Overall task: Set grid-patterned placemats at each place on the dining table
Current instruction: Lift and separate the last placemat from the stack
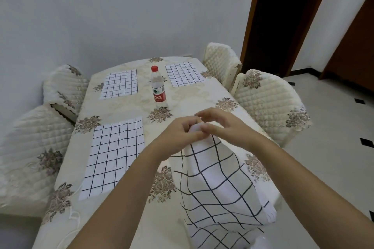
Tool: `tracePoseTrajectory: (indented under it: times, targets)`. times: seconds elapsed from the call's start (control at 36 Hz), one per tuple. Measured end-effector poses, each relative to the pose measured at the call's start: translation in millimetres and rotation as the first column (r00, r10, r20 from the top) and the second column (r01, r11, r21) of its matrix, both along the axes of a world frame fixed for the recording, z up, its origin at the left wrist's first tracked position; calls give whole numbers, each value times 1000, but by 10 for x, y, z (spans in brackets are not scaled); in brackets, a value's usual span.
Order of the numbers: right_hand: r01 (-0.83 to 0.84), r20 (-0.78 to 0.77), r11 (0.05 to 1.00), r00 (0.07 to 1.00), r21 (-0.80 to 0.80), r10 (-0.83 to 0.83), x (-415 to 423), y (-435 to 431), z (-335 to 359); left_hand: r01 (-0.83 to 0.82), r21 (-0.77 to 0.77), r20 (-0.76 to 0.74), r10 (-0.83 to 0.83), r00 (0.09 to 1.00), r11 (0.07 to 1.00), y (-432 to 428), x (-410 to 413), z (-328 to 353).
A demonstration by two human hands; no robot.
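Three white placemats with a black grid lie flat on the dining table [125,107]: one at the near left [115,155], one at the far left [119,83], one at the far right [184,74]. A fourth grid placemat [214,184] hangs crumpled above the table's near right part. My left hand [178,135] grips its top edge. My right hand [220,125] pinches the same edge just beside it. The two hands touch over the cloth.
A water bottle [158,87] with a red cap stands upright in the table's middle. Quilted cream chairs flank the table, two on the left [32,151] and two on the right [269,103]. A dark doorway [283,16] opens at the back right.
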State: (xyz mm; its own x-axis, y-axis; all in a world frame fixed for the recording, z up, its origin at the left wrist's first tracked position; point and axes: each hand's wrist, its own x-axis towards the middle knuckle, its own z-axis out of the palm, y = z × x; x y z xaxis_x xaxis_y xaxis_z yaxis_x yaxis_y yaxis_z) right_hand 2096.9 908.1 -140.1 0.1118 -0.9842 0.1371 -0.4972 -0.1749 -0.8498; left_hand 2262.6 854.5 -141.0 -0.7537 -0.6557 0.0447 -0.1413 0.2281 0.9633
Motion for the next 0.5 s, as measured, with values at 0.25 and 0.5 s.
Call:
tracePoseTrajectory:
  times: [0.25, 0.5]
  targets:
    - [-116, -195, 976, 969, 185, 152, -146, -186, 370, 74, -220, 206, -27, 978, 973, -236, 23, 485]
    - [-264, 10, 929, 963, 259, 271, -246, -313, 1054, 75, -368, 315, 48, 948, 927, -382, 27, 1092]
